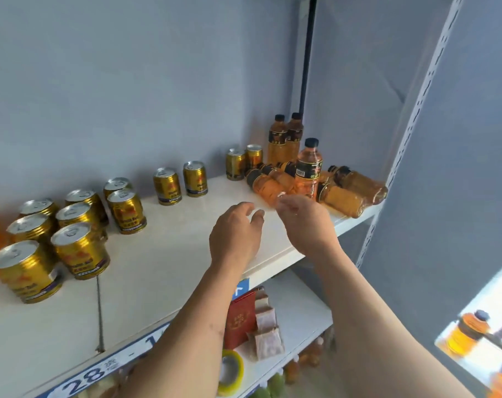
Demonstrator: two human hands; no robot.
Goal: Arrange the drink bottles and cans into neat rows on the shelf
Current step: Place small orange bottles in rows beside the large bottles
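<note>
Both bare hands reach over the white shelf (163, 268), fingers loosely spread, holding nothing: left hand (235, 235), right hand (303, 222) just short of a fallen orange plastic bottle (265, 186). Gold cans (80, 249) at left form rough rows; farther cans stand scattered. Several bottles lie toppled, three upright (308, 166). Fingertip contact seems absent, though blurred.

A pale blue-grey back panel (115, 81) rises behind the white shelf board (163, 271), with a slotted white upright (416, 110) at right and a lower white shelf (298, 320) beneath.
</note>
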